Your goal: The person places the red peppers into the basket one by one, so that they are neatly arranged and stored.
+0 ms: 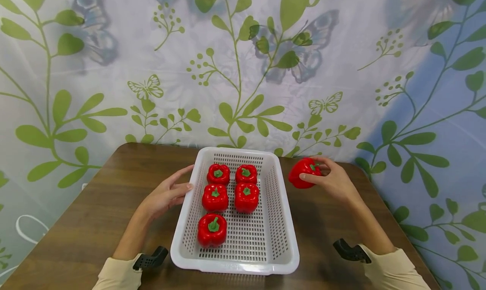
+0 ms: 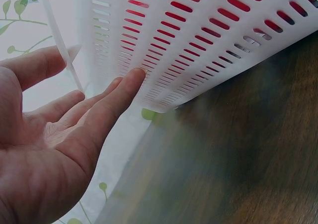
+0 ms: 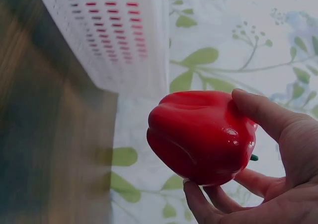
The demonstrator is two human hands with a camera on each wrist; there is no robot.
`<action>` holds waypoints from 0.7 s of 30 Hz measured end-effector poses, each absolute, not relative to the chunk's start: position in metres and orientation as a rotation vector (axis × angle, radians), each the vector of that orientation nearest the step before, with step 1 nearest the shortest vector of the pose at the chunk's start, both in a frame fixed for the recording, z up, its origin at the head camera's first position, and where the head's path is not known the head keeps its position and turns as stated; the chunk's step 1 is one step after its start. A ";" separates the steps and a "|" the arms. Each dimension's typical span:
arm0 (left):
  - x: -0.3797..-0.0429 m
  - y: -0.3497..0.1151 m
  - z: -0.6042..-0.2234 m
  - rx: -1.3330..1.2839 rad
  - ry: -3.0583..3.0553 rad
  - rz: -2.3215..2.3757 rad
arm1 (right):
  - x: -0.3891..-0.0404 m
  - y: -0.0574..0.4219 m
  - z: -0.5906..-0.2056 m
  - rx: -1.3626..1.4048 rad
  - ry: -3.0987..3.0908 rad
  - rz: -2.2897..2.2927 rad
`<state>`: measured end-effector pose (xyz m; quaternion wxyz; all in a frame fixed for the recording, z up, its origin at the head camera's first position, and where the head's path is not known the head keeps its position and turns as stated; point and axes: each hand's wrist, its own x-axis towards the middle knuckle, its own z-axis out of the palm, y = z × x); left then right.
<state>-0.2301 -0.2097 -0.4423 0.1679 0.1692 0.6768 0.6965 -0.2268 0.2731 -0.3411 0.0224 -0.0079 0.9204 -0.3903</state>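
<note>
My right hand (image 1: pixel 336 182) holds a glossy red bell pepper (image 1: pixel 303 173) in the air beyond the basket's right side, thumb and fingers around it. In the right wrist view, the pepper (image 3: pixel 198 137) lies sideways with its green stem toward the palm. A white perforated plastic basket (image 1: pixel 235 267) stands on the table with several red bell peppers inside, such as a front-left pepper (image 1: pixel 211 231), stems up. My left hand (image 1: pixel 167 193) is at the basket's left side; in the left wrist view, its fairly straight fingers (image 2: pixel 117 95) touch the slotted wall, thumb at the rim.
The brown wooden table (image 1: pixel 110 189) reaches back to a fabric backdrop (image 1: pixel 243 71) printed with leaves and butterflies. A white cable (image 1: pixel 28 229) hangs off the table's left side. Dark wrist mounts (image 1: pixel 152 258) sit at both sleeve cuffs.
</note>
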 end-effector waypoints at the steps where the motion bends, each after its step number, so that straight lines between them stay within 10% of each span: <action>1: -0.230 -0.210 -0.442 0.481 1.923 1.982 | -0.226 0.271 -0.339 -0.041 2.855 -1.210; 21: -0.229 -0.209 -0.442 0.469 1.916 1.985 | -0.207 0.217 -0.315 -0.292 2.865 -1.202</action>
